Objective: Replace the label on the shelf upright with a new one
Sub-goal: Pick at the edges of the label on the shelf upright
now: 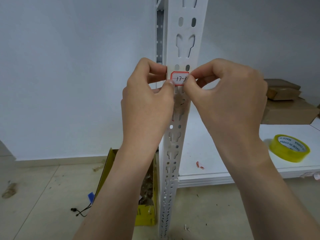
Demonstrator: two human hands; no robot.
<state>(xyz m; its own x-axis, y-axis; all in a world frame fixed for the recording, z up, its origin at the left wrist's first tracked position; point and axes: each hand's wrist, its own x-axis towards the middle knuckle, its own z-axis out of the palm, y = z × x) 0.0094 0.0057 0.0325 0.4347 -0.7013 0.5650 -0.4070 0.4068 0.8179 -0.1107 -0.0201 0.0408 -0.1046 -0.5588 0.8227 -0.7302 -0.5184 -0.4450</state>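
I see left hand (147, 101) and right hand (228, 101) pinching the label (179, 78) by its side edges at the shelf upright (186, 40); light, flimsy paper I reckon, grip edges only.

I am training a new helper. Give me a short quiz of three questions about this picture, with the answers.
1. True or false: the yellow tape roll lies on the floor.
2. The border of the label on the shelf upright is: A) blue B) red C) green.
3. Which hand pinches the label's right edge?
Key: 1 false, it lies on the shelf; 2 B; 3 the right hand.
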